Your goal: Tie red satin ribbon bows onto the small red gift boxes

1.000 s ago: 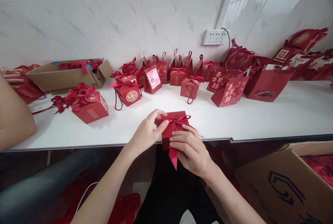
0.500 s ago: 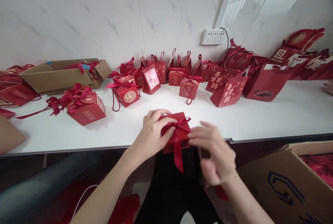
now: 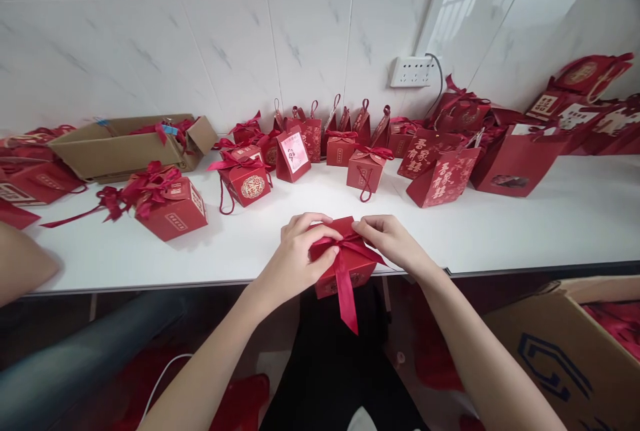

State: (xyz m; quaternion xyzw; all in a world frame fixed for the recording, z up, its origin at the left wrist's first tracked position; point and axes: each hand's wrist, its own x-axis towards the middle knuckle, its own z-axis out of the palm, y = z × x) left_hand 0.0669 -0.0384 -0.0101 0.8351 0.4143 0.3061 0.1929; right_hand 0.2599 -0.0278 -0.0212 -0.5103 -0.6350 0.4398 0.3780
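Observation:
A red gift box (image 3: 326,285) sits at the table's front edge, directly before me, partly hidden under my hands. Across its top runs a red ribbon (image 3: 345,291) tied in a bow, one tail hanging down over the front. My left hand (image 3: 311,247) lies over the box's left side, thumb and forefinger pinched at the bow's knot. On the other side, my right hand (image 3: 387,237) is closed, its thumb and fingertips pinching the ribbon at the bow's upper right.
Several finished-looking red boxes, one a ribboned gift box (image 3: 173,211), stand along the white table (image 3: 530,231). A shallow cardboard box (image 3: 110,154) lies back left; a large carton (image 3: 545,344) stands lower right. Another person's arm (image 3: 25,261) reaches in at left.
My right hand, blurred and spread beside the box before, has moved up and left and now pinches the ribbon. The left hand keeps its place. A hand at the far right edge has gone from view.

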